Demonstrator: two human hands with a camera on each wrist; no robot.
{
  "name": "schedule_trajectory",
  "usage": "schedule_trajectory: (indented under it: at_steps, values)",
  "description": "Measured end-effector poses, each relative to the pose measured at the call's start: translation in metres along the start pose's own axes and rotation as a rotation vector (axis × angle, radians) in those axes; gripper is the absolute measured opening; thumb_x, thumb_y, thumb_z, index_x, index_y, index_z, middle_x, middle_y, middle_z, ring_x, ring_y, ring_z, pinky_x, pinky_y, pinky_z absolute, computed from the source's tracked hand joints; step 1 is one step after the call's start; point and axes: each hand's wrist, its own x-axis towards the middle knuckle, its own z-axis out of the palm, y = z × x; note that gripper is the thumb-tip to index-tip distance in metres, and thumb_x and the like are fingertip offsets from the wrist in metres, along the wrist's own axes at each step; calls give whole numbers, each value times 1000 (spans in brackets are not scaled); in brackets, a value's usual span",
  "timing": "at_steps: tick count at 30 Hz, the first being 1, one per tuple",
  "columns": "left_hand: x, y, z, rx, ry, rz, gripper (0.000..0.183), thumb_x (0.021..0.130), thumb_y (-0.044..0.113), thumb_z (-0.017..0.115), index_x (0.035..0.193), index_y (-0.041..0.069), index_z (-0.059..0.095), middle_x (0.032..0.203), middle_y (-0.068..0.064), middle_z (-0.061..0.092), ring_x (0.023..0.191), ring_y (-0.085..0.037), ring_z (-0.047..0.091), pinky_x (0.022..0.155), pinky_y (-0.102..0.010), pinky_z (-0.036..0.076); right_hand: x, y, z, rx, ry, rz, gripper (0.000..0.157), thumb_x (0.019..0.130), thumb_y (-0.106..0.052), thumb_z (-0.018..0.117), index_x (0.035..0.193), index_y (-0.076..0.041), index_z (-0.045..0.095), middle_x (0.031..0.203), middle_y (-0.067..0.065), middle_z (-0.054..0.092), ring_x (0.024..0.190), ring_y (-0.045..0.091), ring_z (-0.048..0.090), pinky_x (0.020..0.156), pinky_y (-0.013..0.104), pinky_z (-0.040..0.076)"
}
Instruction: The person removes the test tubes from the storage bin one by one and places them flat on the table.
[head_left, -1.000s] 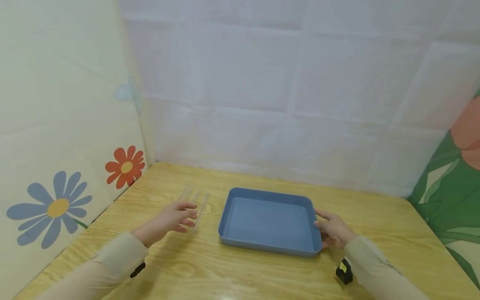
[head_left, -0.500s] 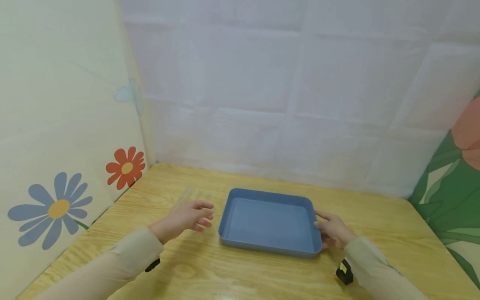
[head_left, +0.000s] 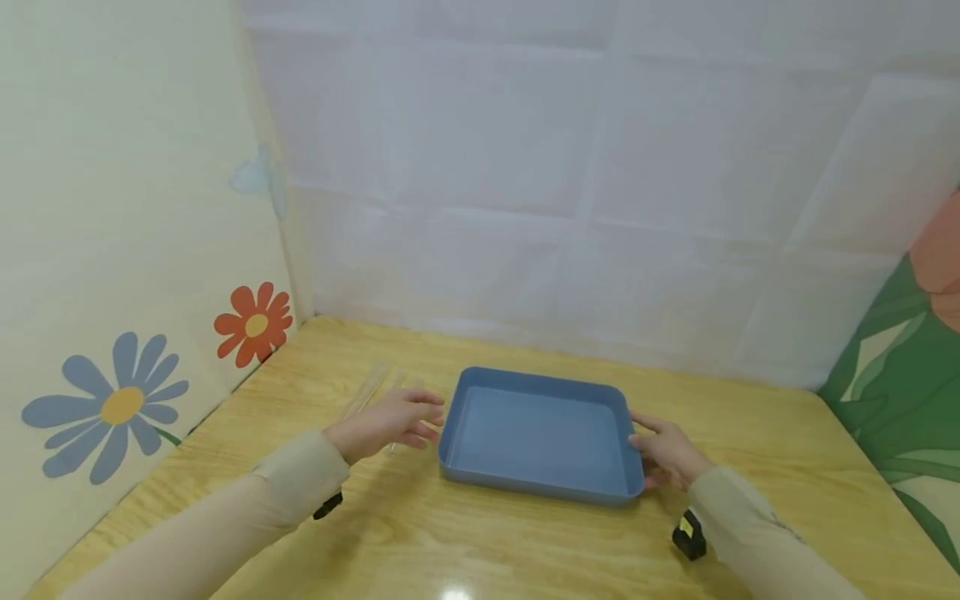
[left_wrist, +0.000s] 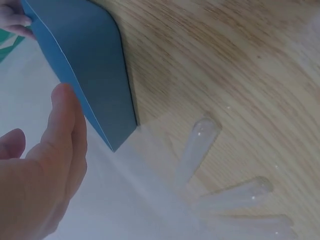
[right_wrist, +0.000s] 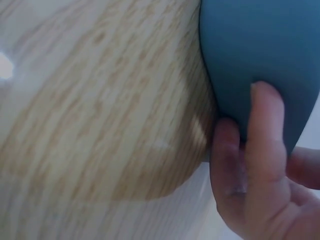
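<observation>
A shallow blue rectangular tray (head_left: 543,433) lies flat on the wooden table. Its right wall is held by my right hand (head_left: 670,452); in the right wrist view, fingers (right_wrist: 267,125) press the outer wall and another digit is at the rim. My left hand (head_left: 393,423) hovers just left of the tray, fingers loosely extended with nothing in them. The left wrist view shows a narrow gap or light contact at the tray's wall (left_wrist: 95,65); I cannot tell which. Below and behind the left hand lie three clear tubes (left_wrist: 197,147) with rounded ends, partly hidden in the head view.
A white cloth backdrop (head_left: 480,183) hangs along the table's back edge. To the left stands a pale panel (head_left: 127,208) with printed flowers, and to the right a green leaf-patterned panel (head_left: 900,400). Wood-grain tabletop (head_left: 465,542) extends in front of the tray.
My left hand has moved right, from above the clear tubes to the tray's left edge. My right hand stays at the tray's right wall, and the tray keeps its place.
</observation>
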Motion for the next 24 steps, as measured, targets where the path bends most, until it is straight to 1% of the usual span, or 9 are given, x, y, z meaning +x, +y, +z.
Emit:
schedule_trajectory:
  at_steps: [2, 4, 8, 9, 12, 16, 19, 20, 24]
  values:
    - [2, 2, 1, -1, -2, -6, 47, 101, 13, 48, 139, -13, 38, 124, -31, 54, 98, -32, 65, 81, -39, 54, 1, -2, 0, 6, 6, -2, 57, 100, -1, 45, 151, 3, 22, 105, 31, 64, 77, 26, 66, 50, 35, 55]
    - [4, 3, 2, -25, -4, -17, 46, 102, 12, 47, 140, -13, 38, 125, -32, 53, 97, -31, 65, 82, -39, 55, 2, -4, 0, 7, 0, -8, 57, 100, -1, 45, 152, 3, 21, 105, 30, 64, 78, 25, 66, 51, 35, 55]
    - [8, 4, 4, -56, -27, -29, 47, 103, 10, 45, 141, -14, 34, 127, -32, 51, 97, -29, 65, 82, -39, 54, 3, -6, -1, 7, 0, 0, 57, 100, -2, 45, 152, 2, 21, 104, 29, 65, 78, 25, 66, 52, 36, 56]
    - [9, 4, 4, -60, -34, -28, 47, 103, 10, 44, 141, -14, 33, 128, -33, 50, 99, -29, 65, 83, -39, 54, 3, -6, -1, 4, -1, -1, 57, 101, -2, 44, 152, 2, 21, 104, 29, 65, 78, 25, 66, 52, 36, 56]
    - [13, 7, 7, -61, -23, -40, 48, 102, 11, 46, 141, -14, 34, 133, -32, 48, 104, -32, 63, 85, -40, 53, 3, -8, -1, 5, 0, -2, 57, 100, -2, 44, 152, 2, 21, 104, 28, 65, 78, 25, 66, 52, 37, 56]
    - [15, 11, 13, -49, -5, -78, 50, 101, 11, 48, 142, -13, 33, 137, -31, 45, 115, -38, 56, 92, -44, 50, 3, -8, -1, 1, -4, -6, 57, 100, -1, 44, 152, 2, 20, 103, 27, 65, 77, 24, 66, 51, 36, 56]
    - [15, 14, 20, -30, 7, -104, 53, 100, 11, 49, 144, -13, 30, 139, -33, 42, 122, -43, 49, 96, -47, 47, 3, -8, 0, -3, 4, -8, 56, 100, -2, 45, 152, 2, 22, 102, 25, 66, 76, 24, 66, 50, 34, 55]
    - [15, 16, 23, -35, 21, -119, 55, 100, 11, 50, 144, -14, 29, 140, -33, 41, 124, -45, 47, 97, -48, 46, 2, -8, 0, -5, 0, -13, 56, 100, -2, 45, 152, 2, 22, 102, 26, 66, 76, 24, 66, 50, 33, 55]
    - [16, 19, 35, -46, 33, -172, 65, 98, 12, 52, 147, -15, 18, 146, -36, 28, 131, -51, 34, 102, -52, 39, -1, -3, 0, -8, -3, -2, 56, 101, -2, 44, 152, 2, 22, 99, 22, 67, 75, 24, 66, 49, 33, 54]
